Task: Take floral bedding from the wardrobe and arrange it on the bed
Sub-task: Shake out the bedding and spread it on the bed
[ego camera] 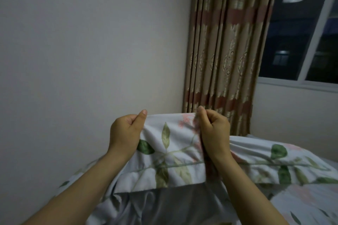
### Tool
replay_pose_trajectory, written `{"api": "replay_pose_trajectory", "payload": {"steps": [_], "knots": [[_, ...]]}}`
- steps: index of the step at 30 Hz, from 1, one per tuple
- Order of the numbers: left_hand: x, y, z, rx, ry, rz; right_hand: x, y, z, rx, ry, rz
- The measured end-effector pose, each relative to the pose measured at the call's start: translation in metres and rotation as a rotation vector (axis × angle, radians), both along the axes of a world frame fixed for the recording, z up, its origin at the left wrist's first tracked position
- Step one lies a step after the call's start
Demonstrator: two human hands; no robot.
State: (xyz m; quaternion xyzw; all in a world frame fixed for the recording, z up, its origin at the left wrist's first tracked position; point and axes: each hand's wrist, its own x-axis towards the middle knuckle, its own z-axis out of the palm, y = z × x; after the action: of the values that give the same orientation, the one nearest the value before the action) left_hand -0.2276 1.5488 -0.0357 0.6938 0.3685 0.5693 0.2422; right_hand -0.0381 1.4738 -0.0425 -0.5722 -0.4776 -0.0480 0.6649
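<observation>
The floral bedding (170, 153) is pale blue-grey cloth printed with green leaves and pink flowers. I hold its top edge up in front of me. My left hand (126, 133) pinches the edge at the left, thumb up. My right hand (214, 131) grips the same edge at the right, fingers closed over gathered cloth. Between the hands the edge is stretched flat. Below it the cloth hangs in folds and shows a plain grey underside (164, 204). The rest of the bedding spreads to the right over the bed (301, 199).
A bare white wall (91, 51) fills the left. A beige curtain (225, 51) with red bands hangs behind my hands, in the corner. At the right is a dark window (300, 33) with a white frame, above the bed's far side.
</observation>
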Motion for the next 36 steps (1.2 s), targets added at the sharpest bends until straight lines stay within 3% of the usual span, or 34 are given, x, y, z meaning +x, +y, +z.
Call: {"api": "replay_pose_trajectory", "payload": {"steps": [8, 18, 36], "knots": [[0.089, 0.125, -0.003, 0.045, 0.009, -0.099, 0.078, 0.104, 0.000, -0.009, 0.015, -0.083], [0.226, 0.287, 0.010, 0.028, -0.071, -0.375, 0.188, 0.227, 0.016, -0.027, 0.049, -0.290], [0.551, 0.455, 0.004, 0.003, -0.077, -0.592, 0.485, 0.366, 0.013, -0.013, 0.067, -0.482]]}}
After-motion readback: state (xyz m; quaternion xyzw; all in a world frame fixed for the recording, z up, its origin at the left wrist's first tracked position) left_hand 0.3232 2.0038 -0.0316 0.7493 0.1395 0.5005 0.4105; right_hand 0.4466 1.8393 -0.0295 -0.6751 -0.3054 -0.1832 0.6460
